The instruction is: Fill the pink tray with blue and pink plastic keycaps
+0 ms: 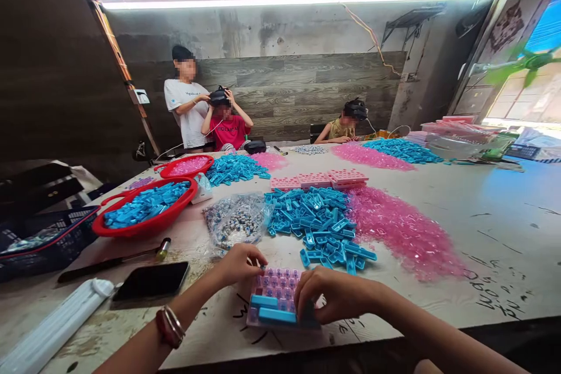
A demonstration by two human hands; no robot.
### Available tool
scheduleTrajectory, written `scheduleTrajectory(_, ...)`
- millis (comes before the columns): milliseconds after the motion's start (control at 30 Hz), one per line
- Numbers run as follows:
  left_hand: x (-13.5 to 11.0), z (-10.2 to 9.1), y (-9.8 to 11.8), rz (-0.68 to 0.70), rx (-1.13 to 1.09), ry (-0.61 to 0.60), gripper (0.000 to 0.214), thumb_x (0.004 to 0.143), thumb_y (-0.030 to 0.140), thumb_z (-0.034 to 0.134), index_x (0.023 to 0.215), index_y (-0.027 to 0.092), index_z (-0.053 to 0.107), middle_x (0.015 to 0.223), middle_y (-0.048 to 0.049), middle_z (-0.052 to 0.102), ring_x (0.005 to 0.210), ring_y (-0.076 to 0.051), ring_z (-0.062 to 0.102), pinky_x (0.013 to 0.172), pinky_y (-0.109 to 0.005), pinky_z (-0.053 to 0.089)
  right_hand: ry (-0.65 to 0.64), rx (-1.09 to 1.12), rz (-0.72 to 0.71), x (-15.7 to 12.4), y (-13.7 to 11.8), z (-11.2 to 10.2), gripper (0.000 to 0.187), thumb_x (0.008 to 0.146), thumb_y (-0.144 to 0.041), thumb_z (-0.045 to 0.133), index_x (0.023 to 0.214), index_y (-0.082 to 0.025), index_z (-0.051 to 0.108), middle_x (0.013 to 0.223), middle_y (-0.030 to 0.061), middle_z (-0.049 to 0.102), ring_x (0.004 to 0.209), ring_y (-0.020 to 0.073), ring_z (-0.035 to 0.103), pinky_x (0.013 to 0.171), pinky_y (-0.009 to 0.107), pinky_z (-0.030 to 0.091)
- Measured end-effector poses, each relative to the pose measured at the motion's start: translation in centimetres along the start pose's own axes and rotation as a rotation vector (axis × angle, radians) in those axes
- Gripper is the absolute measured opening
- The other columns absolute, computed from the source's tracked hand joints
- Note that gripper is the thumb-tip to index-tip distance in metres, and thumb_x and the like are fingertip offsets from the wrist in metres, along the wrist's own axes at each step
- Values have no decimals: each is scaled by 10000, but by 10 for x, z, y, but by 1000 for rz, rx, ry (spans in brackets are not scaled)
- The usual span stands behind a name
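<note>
A pink tray [287,277] with rows of small pockets lies at the table's front edge, and small round parts sit in its pockets. Two long blue plastic pieces [277,315] lie across its near left part. At the tray's far left corner my left hand [239,266] has its fingertips pinched together; what is between them is too small to name. My right hand [326,295] bends over the tray's right side with closed fingers pointing down into it. Whatever those fingers hold is hidden.
Behind the tray are a blue heap [313,219], a pink heap [403,231] and a clear bag [239,219] of small parts. Red baskets [144,232], a phone [151,281] and a hammer [118,260] lie left. Several people [188,105] are across the table.
</note>
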State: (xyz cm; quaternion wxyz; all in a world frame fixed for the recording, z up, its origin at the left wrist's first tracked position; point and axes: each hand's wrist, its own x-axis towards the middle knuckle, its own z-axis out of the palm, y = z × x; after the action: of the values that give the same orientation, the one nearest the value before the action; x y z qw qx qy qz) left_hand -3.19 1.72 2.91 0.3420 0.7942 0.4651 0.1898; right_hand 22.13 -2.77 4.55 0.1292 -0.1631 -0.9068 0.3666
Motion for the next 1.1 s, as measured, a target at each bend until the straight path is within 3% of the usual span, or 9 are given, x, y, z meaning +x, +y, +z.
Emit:
scheduleTrajectory(367,3,-8,1,3,71,-91,194,656,163,644,823,112,728,762,-47,702,686,-152,615,599,-193,436,2,52,54,-1,-4,-3,416,617,59,551,925,-159,724,904,45,701,821,132,614,715,196,481)
scheduleTrajectory(533,6,-7,-1,130,218,-131,188,672,83,606,783,147,743,786,-35,707,715,-139,615,653,-181,434,-5,48,67,0,-4,-4,418,614,63,560,931,-155,724,905,51,705,823,137,620,716,199,485)
scheduleTrajectory(700,8,-6,1,171,271,-161,226,653,27,603,754,165,751,774,-37,701,684,-126,602,672,-178,430,-15,36,77,0,-7,-5,438,608,87,544,932,-147,724,920,60,709,834,139,626,729,204,484)
scheduleTrajectory(900,9,-8,7,143,317,-176,263,638,0,596,758,176,749,744,-33,707,679,-136,607,667,-191,430,-13,-15,81,0,-11,-7,416,629,76,564,937,-154,723,904,51,719,818,133,635,808,241,470)
scheduleTrajectory(1100,8,-10,11,48,305,-175,184,650,64,645,776,152,746,738,-50,722,656,-147,633,604,-181,434,-14,-34,112,1,-10,-6,441,606,87,560,929,-162,726,879,39,723,781,126,632,790,233,471)
